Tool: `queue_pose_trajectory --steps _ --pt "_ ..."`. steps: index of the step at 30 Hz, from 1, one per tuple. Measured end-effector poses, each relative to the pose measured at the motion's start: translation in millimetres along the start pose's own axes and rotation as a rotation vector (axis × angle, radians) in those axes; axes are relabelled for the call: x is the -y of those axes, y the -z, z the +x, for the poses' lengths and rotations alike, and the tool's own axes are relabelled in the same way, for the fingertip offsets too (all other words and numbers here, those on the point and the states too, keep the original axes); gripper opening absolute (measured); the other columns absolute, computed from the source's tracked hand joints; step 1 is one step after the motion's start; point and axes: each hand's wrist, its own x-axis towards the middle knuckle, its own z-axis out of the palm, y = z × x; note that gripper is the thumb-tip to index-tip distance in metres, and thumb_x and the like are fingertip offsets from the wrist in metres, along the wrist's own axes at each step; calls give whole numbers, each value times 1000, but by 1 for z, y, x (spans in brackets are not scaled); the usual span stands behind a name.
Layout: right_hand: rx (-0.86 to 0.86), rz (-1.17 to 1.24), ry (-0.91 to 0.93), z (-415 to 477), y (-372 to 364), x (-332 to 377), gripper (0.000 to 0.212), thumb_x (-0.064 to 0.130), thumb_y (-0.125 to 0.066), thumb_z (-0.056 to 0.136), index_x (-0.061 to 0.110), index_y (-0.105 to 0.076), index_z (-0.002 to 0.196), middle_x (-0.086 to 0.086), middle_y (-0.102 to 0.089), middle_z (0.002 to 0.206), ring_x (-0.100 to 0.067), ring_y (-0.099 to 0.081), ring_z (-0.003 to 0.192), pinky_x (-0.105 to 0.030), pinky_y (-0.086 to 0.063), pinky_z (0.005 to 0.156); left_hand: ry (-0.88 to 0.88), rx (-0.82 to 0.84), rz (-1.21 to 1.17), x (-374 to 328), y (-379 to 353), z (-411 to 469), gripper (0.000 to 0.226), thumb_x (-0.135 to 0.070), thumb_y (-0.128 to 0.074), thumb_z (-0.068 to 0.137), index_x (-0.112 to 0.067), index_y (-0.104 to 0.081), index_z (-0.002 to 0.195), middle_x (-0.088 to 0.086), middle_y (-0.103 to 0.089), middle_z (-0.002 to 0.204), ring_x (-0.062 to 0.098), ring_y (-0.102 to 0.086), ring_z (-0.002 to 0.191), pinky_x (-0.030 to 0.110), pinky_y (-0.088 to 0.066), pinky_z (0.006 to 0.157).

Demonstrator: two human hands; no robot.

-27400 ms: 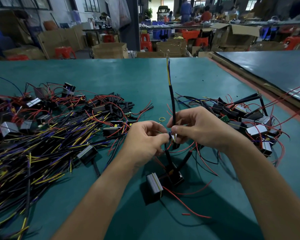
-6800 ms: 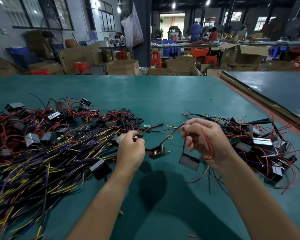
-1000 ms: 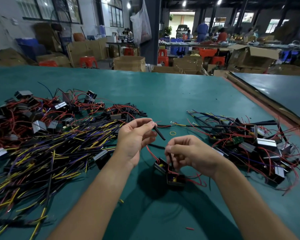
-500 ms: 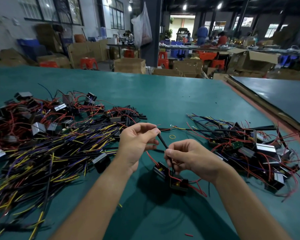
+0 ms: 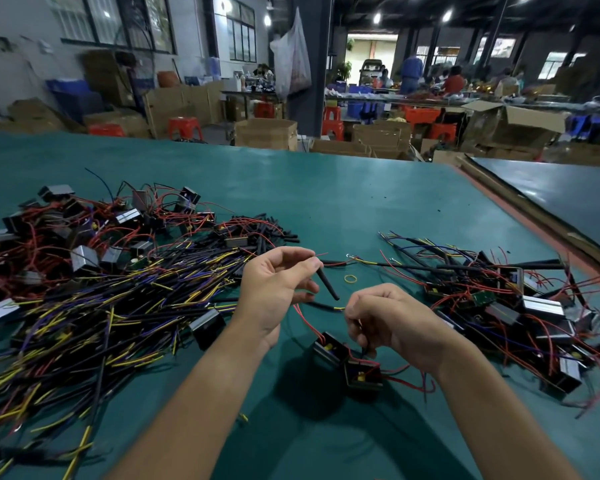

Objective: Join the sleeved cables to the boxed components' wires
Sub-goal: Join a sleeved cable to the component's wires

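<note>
Sleeving step, seemingly: left hand (image 5: 270, 289) pinching black sleeve (image 5: 327, 284), right hand (image 5: 395, 322) fingers (image 5: 356, 318) clenched on boxed component (image 5: 363, 374) wire (image 5: 364, 351) (end hidden); next: lining both up.

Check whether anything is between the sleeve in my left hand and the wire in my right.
Nothing visible blocks it. The black sleeve in the left hand points across open air at the right hand, which pinches a dark wire rising from the boxed components. A sleeved cable lies on the table below the gap.
</note>
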Motion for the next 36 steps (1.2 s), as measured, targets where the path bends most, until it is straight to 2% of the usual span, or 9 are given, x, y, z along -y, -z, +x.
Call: queue_pose_trajectory --steps 3,6,12,18,23,28,32,36 --pt "-32 -65 28 2 0 -1 29 9 -61 85 15 -63 56 -5 -55 54 -12 -47 45 -21 -38 42 20 -4 -27 0 0 0 9 0 -68 84 -8 -66 86 6 -70 76 8 -56 45 18 -48 43" --pt "-97 -160 58 4 -2 -4 34 7 -54 96 9 -67 64 -3 -55 52 -13 -42 42 -20 -40 41 26 -11 -15 1 -1 -1 9 0 -68 84 -9 -66 85 5 -70 77 7 -55 44 17 -46 43" --pt "-195 -366 51 5 -7 -6 33 -2 -49 92 7 -61 62 0 -55 44 -14 -43 36 -23 -42 39 24 -29 -15 1 -1 0 9 -1 -69 84 -9 -66 84 6 -71 77 6 -54 43 17 -45 42" --pt "-153 -440 -13 6 -9 -5 32 2 -44 92 11 -52 62 -2 -57 44 -18 -45 33 -24 -38 41 31 -35 -6 2 1 2 8 -2 -69 84 -9 -67 85 5 -71 76 6 -53 43 17 -45 43" --pt "-158 -469 2 4 -8 -5 36 19 -50 101 9 -55 67 -3 -60 46 -16 -49 33 -19 -40 39 34 -40 27 2 1 2 8 -3 -70 83 -10 -67 84 5 -69 75 7 -52 43 17 -43 43" --pt "-168 -508 -10 3 -10 -4 33 15 -46 101 5 -60 72 -5 -64 49 -15 -53 34 -20 -43 40 42 -50 26 3 2 2 8 -3 -70 83 -10 -67 84 4 -70 75 6 -52 42 16 -43 42" --pt "-133 -526 12 1 -11 -2 33 12 -41 102 5 -56 74 -3 -65 50 -14 -52 36 -20 -44 43 45 -52 25 4 1 2 8 -3 -70 82 -10 -67 83 4 -70 74 6 -52 41 15 -42 42" --pt "-85 -394 52 -1 -9 3 31 13 -43 104 6 -60 79 -4 -64 51 -14 -54 39 -22 -49 45 41 -56 22 3 3 4 9 -3 -70 83 -12 -67 82 4 -70 75 7 -52 42 17 -42 42"
